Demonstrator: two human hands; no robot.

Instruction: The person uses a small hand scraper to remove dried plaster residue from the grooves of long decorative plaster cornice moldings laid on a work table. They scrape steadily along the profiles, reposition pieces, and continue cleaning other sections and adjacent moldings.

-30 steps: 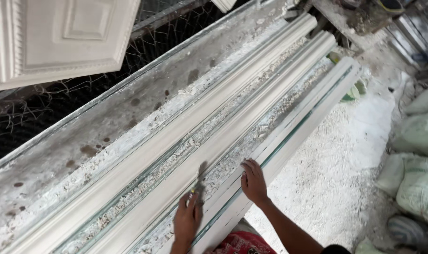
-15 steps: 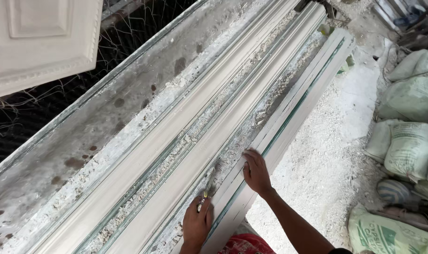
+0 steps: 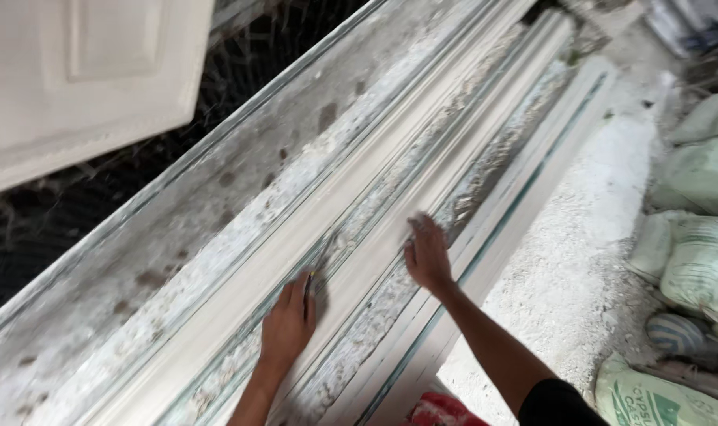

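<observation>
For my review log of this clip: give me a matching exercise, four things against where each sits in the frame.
Things:
1. left hand
2. right hand
3. white panel
4. sacks

Places:
A. piled on the floor at right
B. top left, above the wire mesh
C. flat on the long white moulding, farther up
D. on the moulding's groove, holding a small dark tool

Pairs: 1-D, 2-C, 3-B, 4-A

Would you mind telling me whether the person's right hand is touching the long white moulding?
Touching. The head view shows the right hand laid palm down on the long white moulding, no gap visible beneath it.
</observation>
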